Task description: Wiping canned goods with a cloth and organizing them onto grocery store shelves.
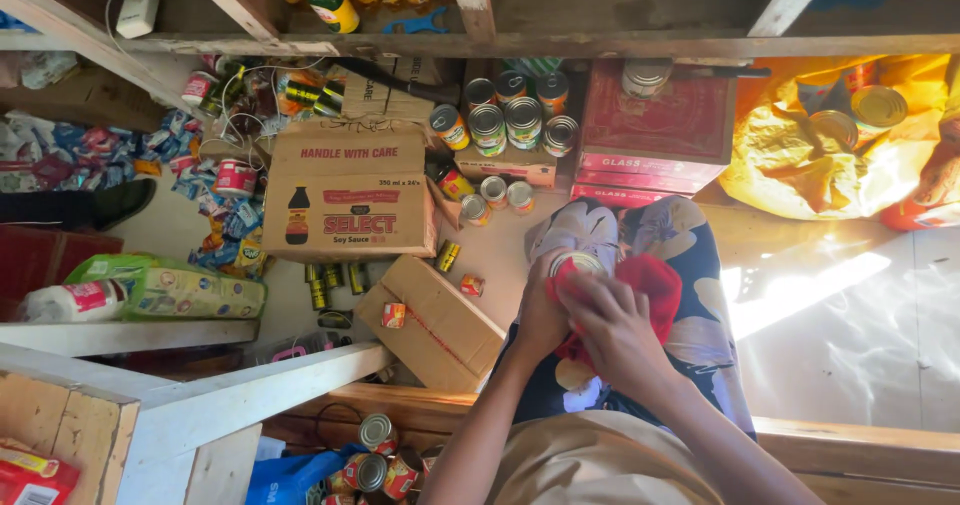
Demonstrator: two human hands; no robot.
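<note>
Left hand [543, 313] clamps the tin can [576, 262] over the lap; right hand [615, 327] presses the red cloth [655, 287] on it. Wiping too hard could likely slip the can onto the cardboard box [430, 320].

pale floor [500, 240] under me, cluttered. brown cardboard box [350, 193] sits flat on it, smaller box [432, 322] tilted just beside. loose cans [494, 192] near red cartons [655, 130]. blue sachets [225, 220] scattered left, green pack [190, 292] at shelf edge.
</note>
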